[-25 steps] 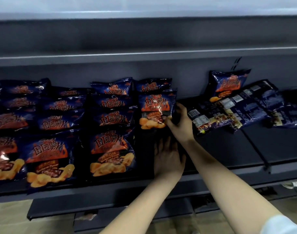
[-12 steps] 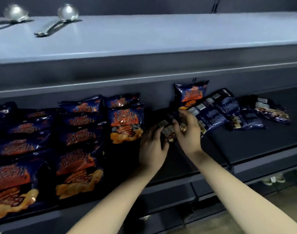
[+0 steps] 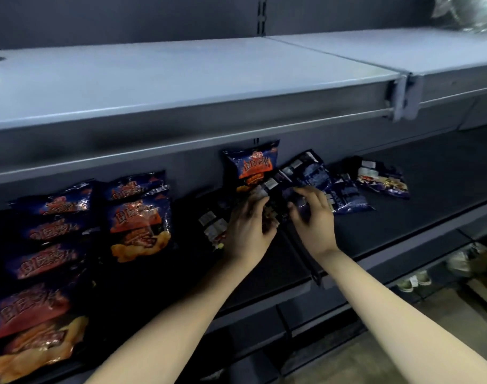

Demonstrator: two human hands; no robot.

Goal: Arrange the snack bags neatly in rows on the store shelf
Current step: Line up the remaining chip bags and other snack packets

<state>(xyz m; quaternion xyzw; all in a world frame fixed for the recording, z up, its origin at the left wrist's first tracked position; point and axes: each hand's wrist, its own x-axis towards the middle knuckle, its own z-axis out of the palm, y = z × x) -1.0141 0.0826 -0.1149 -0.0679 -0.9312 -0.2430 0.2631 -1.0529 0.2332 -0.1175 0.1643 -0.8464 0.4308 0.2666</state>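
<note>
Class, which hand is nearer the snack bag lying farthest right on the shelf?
Right. The right hand is just left of that farthest-right snack bag, gripping the jumbled bags between them. The left hand lies farther left, beyond the right hand.

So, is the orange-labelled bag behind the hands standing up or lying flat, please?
Standing up: the bag leans on the shelf's back wall, label facing out, unlike the dark bags lying flat beside it.

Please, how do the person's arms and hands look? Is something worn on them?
The left forearm and right forearm are bare as far as the frame shows, with no sleeve. The left hand and right hand have no gloves. I see no watch, bracelet or ring.
</note>
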